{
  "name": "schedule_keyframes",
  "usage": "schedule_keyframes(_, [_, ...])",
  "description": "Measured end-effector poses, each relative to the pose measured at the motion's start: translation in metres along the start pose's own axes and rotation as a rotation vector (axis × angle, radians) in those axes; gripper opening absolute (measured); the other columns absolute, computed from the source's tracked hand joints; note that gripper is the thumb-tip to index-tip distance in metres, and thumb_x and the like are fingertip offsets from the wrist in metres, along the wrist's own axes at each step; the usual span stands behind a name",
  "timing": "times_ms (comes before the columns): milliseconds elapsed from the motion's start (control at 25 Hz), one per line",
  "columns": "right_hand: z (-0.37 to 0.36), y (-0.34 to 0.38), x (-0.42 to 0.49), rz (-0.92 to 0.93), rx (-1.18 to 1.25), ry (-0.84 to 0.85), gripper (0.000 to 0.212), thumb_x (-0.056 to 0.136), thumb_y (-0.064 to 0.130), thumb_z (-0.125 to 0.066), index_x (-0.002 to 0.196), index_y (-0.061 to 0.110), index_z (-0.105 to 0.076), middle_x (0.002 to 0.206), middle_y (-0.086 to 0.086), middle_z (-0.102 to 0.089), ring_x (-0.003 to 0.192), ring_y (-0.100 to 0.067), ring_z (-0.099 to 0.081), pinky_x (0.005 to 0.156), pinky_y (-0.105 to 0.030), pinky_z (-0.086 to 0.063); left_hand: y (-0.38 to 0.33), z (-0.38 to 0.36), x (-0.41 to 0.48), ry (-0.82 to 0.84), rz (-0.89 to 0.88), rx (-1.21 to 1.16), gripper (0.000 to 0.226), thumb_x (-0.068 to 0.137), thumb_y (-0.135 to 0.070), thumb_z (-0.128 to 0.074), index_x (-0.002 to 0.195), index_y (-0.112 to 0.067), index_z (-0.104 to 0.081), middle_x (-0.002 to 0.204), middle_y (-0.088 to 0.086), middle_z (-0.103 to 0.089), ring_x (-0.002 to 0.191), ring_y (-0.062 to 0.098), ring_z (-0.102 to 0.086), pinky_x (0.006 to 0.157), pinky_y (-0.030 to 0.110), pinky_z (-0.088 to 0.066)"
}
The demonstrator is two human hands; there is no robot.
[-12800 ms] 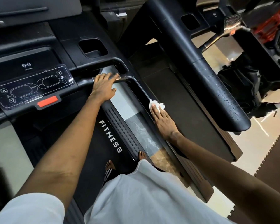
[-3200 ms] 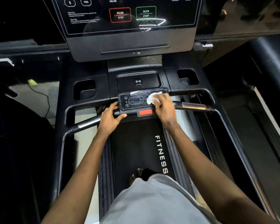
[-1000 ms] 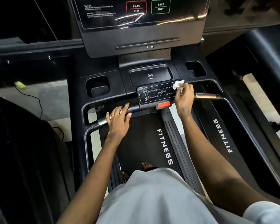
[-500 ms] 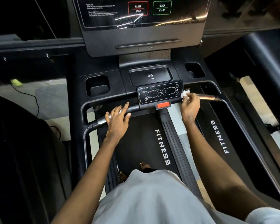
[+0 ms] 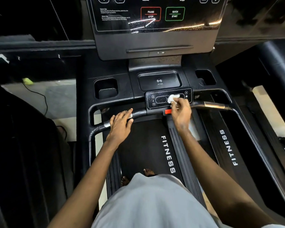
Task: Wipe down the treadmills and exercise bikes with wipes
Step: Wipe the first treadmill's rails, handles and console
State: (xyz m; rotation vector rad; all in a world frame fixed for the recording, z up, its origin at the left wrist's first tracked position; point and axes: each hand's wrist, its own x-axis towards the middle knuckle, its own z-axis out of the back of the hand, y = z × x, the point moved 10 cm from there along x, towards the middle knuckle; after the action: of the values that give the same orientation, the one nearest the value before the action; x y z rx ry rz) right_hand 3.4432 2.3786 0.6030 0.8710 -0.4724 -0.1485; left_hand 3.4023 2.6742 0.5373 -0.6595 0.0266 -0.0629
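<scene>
Head view: wipe [image 5: 172, 98] below console's [image 5: 155, 41] PAUSE STOP, QUICK START (belt [image 5: 138, 145]: FITNESS).

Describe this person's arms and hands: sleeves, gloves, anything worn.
Both forearms are bare, and no sleeve reaches them. The left hand and right hand wear no gloves, and no ring, watch or wristband shows on either. The only clothing clearly in view is a light grey garment over the torso.
</scene>
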Motion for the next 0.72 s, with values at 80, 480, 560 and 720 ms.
schedule_keyframes(80, [-0.016, 0.018, 0.001, -0.016, 0.064, 0.019, 0.021, 0.096, 0.022, -0.062, 0.116, 0.015, -0.062, 0.107, -0.002, -0.06, 0.095, -0.018, -0.06, 0.087, -0.029, -0.05, 0.006, 0.005, -0.004, -0.011, -0.029, -0.04, 0.049, 0.106, -0.023, -0.048, 0.154, -0.027, -0.039, 0.149, 0.001, -0.049, 0.142, 0.016, -0.039, 0.124, 0.042, -0.014])
schedule_keyframes(480, [-0.101, 0.094, -0.052, 0.461, -0.076, 0.456, 0.016, 0.097, 0.009, -0.059, 0.108, 0.01, -0.071, 0.105, -0.003, -0.06, 0.099, -0.019, -0.056, 0.087, -0.025, -0.048, 0.028, 0.02, -0.025, -0.07, -0.036, 0.031, 0.054, 0.103, -0.012, -0.051, 0.154, -0.026, -0.042, 0.154, 0.005, -0.047, 0.145, 0.021, -0.038, 0.123, 0.042, -0.023])
schedule_keyframes(560, [-0.092, 0.084, -0.045, 0.362, -0.036, 0.374, 0.016, 0.098, 0.009, -0.058, 0.107, 0.01, -0.071, 0.103, 0.0, -0.056, 0.098, -0.018, -0.056, 0.089, -0.028, -0.048, 0.035, 0.021, -0.027, -0.068, -0.031, 0.048, 0.055, 0.102, -0.012, -0.052, 0.154, -0.026, -0.041, 0.153, 0.005, -0.048, 0.145, 0.02, -0.039, 0.123, 0.042, -0.025])
schedule_keyframes(720, [-0.094, 0.077, -0.073, 0.263, -0.003, 0.361, 0.016, 0.099, 0.009, -0.055, 0.109, 0.01, -0.068, 0.103, 0.002, -0.051, 0.09, -0.016, -0.056, 0.085, -0.032, -0.052, 0.053, 0.036, -0.038, -0.113, 0.029, 0.1, 0.054, 0.099, -0.011, -0.056, 0.151, -0.023, -0.046, 0.15, 0.004, -0.051, 0.143, 0.021, -0.042, 0.123, 0.042, -0.023])
